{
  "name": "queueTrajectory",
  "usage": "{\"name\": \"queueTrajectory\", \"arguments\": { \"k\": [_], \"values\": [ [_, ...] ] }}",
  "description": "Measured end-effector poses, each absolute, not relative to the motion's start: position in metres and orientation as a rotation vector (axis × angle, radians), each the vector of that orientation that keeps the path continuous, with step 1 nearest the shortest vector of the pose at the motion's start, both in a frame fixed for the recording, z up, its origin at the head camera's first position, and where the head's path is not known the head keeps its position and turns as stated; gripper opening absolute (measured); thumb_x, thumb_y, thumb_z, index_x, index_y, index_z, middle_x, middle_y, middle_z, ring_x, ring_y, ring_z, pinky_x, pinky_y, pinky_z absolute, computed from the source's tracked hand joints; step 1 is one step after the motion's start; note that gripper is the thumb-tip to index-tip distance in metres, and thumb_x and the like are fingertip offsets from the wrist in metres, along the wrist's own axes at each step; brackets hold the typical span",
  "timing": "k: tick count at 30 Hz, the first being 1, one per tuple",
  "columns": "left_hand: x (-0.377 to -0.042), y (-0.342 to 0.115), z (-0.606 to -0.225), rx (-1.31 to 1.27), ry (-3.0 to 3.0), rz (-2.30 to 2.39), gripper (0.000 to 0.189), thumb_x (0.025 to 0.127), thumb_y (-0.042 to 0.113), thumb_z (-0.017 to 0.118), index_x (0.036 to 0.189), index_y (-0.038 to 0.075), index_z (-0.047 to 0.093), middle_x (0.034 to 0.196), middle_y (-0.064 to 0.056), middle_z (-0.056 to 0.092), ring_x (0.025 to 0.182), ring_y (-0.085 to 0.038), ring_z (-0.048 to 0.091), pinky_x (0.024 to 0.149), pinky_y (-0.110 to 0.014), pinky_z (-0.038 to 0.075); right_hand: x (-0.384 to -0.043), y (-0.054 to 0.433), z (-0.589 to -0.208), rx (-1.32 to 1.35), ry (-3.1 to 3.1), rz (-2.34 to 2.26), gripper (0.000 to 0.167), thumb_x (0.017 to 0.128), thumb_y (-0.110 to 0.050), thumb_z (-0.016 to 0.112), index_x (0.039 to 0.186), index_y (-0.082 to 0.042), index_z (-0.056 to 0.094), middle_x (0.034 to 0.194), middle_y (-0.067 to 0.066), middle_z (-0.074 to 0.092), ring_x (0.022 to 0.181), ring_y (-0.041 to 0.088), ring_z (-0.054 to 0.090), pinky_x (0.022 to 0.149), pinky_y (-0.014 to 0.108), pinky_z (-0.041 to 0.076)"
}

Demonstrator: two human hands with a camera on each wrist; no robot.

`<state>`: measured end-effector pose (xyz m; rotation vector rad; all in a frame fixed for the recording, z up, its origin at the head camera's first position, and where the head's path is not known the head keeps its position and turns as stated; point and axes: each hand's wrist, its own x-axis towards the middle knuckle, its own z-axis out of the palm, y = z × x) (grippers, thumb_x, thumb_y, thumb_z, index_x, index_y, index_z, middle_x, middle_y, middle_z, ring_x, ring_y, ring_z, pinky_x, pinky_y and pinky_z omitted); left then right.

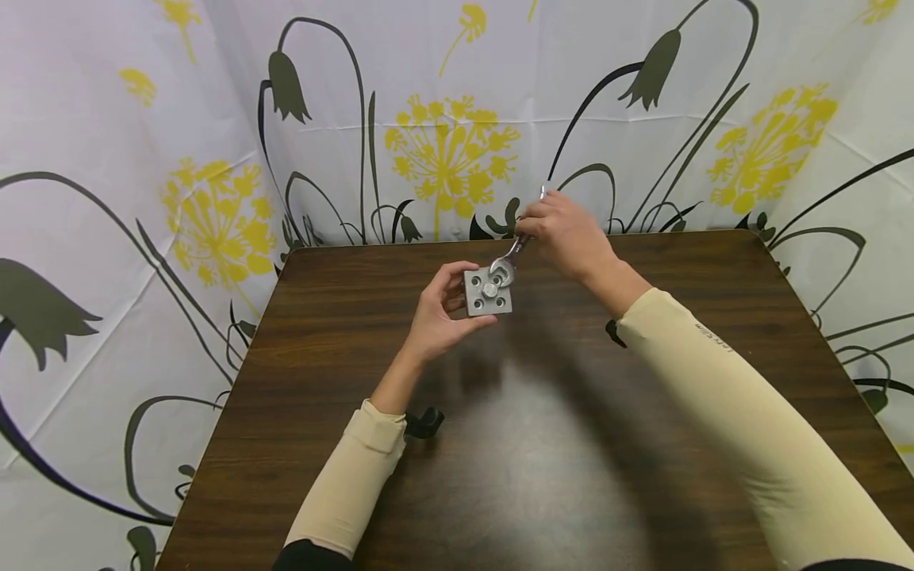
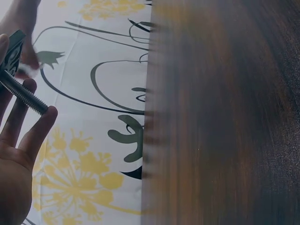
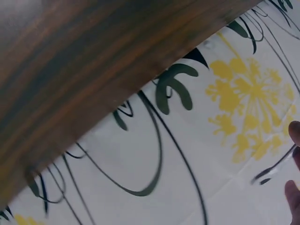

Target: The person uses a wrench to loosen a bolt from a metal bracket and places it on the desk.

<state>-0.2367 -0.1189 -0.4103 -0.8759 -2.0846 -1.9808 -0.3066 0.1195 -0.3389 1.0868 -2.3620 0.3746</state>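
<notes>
My left hand [image 1: 439, 313] grips a square grey metal plate [image 1: 489, 309] by its edges, thumb below and fingers above. Several holes sit near the plate's corners, and a bolt head [image 1: 489, 290] stands at its centre. In the left wrist view the bolt's threaded shank [image 2: 28, 97] sticks out behind the plate, with a fingertip at its end. My right hand [image 1: 567, 234] holds a shiny wrench [image 1: 516, 248] by the handle, up and to the right of the plate. The wrench's head overlaps the plate's upper right corner, beside the bolt head. The right wrist view catches only some fingertips [image 3: 291, 192].
Both hands are raised over a dark wood-grain table [image 1: 343, 333], near its far edge. Behind it hangs a white curtain [image 1: 500, 79] with yellow and grey-green flowers. Black straps with small mounts [image 1: 426, 423] sit on the wrists.
</notes>
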Motion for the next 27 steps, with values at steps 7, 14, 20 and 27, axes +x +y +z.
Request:
{"name": "queueTrajectory", "arguments": {
  "k": [7, 14, 20, 27],
  "values": [
    [-0.229, -0.119, -0.393, -0.876, -2.081, -1.966, 0.07, 0.067, -0.016, 0.082, 0.127, -0.006, 0.048, 0.126, -0.02, 0.062, 0.098, -0.022, 0.063, 0.079, -0.053, 0.054, -0.286, 0.139, -0.355, 0.743, -2.574, 0.674, 0.02, 0.079, -0.001, 0.076, 0.097, -0.01, 0.078, 0.093, 0.004, 0.071, 0.089, 0.026, 0.06, 0.078, 0.042, 0.05],
    [-0.23, -0.118, -0.391, -0.88, -2.076, -1.966, 0.07, 0.068, -0.015, 0.082, 0.127, -0.007, 0.047, 0.129, -0.021, 0.061, 0.102, -0.022, 0.063, 0.08, -0.043, 0.055, -0.255, 0.136, -0.359, 0.475, -2.614, 1.332, 0.019, 0.08, -0.013, 0.083, 0.097, -0.006, 0.077, 0.084, 0.007, 0.073, 0.071, 0.022, 0.069, 0.062, 0.03, 0.055],
    [-0.231, -0.119, -0.391, -0.883, -2.083, -1.937, 0.07, 0.068, -0.015, 0.082, 0.127, -0.007, 0.047, 0.129, -0.02, 0.061, 0.103, -0.021, 0.063, 0.08, -0.046, 0.054, -0.221, 0.121, -0.356, 0.357, -2.56, 1.946, 0.029, 0.084, -0.019, 0.08, 0.106, -0.001, 0.074, 0.087, 0.008, 0.072, 0.073, 0.021, 0.065, 0.063, 0.037, 0.058],
    [-0.231, -0.121, -0.391, -0.837, -2.07, -1.931, 0.07, 0.067, -0.016, 0.082, 0.127, -0.009, 0.046, 0.127, -0.021, 0.062, 0.103, -0.019, 0.063, 0.08, -0.052, 0.053, -0.181, 0.089, -0.351, -0.016, -2.243, 2.718, 0.036, 0.093, -0.016, 0.069, 0.121, 0.007, 0.064, 0.094, 0.006, 0.07, 0.083, 0.016, 0.066, 0.072, 0.038, 0.059]
  ]
}}
